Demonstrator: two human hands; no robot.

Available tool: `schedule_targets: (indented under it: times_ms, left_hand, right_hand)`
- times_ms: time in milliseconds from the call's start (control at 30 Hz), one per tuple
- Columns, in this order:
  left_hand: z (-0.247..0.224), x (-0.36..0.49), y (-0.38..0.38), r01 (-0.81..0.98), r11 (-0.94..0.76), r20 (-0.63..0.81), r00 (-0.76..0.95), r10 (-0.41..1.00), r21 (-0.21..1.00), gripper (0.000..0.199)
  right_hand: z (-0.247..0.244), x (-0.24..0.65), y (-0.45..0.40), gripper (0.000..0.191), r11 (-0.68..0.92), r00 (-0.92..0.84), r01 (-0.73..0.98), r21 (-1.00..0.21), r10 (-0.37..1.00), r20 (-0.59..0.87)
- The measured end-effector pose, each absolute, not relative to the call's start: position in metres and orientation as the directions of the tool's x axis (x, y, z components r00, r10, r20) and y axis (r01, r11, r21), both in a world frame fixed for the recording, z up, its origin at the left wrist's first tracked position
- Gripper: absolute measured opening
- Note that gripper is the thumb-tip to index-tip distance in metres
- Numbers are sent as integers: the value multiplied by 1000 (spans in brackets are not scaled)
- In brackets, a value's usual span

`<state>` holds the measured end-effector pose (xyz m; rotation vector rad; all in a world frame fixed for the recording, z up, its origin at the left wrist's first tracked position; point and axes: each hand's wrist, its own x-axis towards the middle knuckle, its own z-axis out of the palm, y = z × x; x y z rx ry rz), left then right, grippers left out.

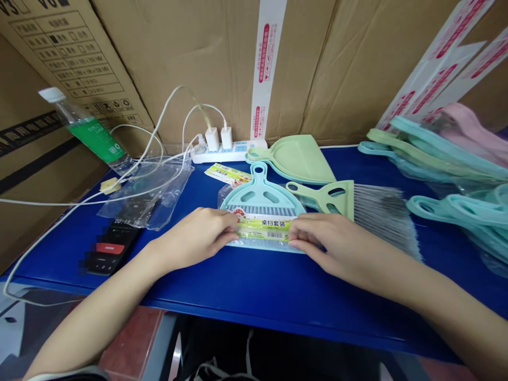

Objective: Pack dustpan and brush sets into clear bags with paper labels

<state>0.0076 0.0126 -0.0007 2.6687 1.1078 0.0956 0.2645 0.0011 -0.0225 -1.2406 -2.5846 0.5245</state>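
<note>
Bare forearms end in pinching fingers: left hand on the left end of the label, right hand on its right, across a bagged pale-blue brush-and-dustpan set flat on the blue table. It should handle light and stiff but slippery in its film, best taken by the looped handle. Further right, a smooth green brush fans soft-looking grey bristles.

The front brush is pale turquoise, its label white and yellow-green with black lettering; the rear dustpan pale green, the desk deep blue, the tape white printed red.
</note>
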Motion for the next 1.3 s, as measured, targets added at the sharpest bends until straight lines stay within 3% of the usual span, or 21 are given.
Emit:
schedule_targets:
  times_ms: [200, 400, 600, 800, 1033, 1167, 1300]
  left_hand:
    - [0, 12, 13, 765, -610, -94, 636, 766, 204, 20]
    - [-3, 18, 12, 829, -538, -131, 556, 820, 151, 16]
    - [-9, 20, 11, 854, -491, -116, 513, 851, 174, 4]
    - [-4, 17, 13, 870, -490, -46, 488, 872, -50, 13]
    - [1, 16, 10, 881, -452, -82, 445, 892, -141, 22]
    - [-2, 16, 11, 818, -545, -11, 552, 834, -183, 29]
    - [-5, 15, 13, 663, -732, -8, 740, 672, -160, 51]
  right_hand:
    - [-26, 265, 0, 11, 528, -545, 757, -384, 835, 75]
    - [-28, 260, -4, 15, 541, -529, 779, -317, 838, 130]
    - [-34, 260, 0, 17, 532, -487, 811, -246, 845, 222]
    - [-35, 265, 3, 17, 502, -467, 821, -274, 865, 184]
    - [-33, 265, 2, 19, 491, -459, 823, -285, 871, 174]
    - [-32, 265, 1, 23, 479, -446, 846, -235, 877, 181]
    - [-31, 263, 0, 30, 542, -496, 828, -143, 828, 262]
